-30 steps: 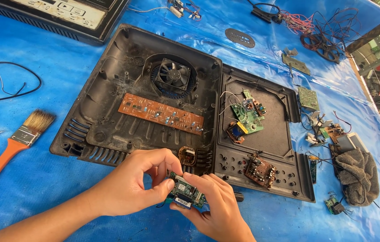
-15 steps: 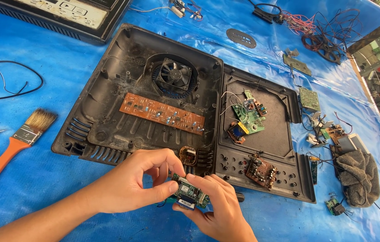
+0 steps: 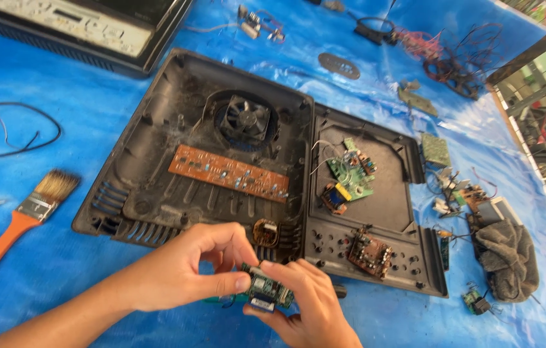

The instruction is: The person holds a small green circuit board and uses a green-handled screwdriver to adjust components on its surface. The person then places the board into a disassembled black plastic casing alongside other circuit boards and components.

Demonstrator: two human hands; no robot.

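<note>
Two hands on one small green circuit board [image 3: 266, 290], low in view, just in front of the open black casing [image 3: 157, 193]. Left hand [image 3: 183, 274] is pinched on the board's left end, thumb under, fingers over; right hand [image 3: 308, 303] is clamped on its right side. Since a second ago hardly anything has moved: same grip, board slightly turned, hands a touch nearer the casing's front edge, so the board seems still under inspection, not set down. Casing lies just behind the knuckles, with a copper coil [image 3: 265, 232] close. Open blue worktop [image 3: 60, 283] lies left, up to the orange-handled brush [image 3: 18, 225]. Right side is crowded: brown board [image 3: 368, 252], grey cloth [image 3: 508, 258], loose parts.
</note>
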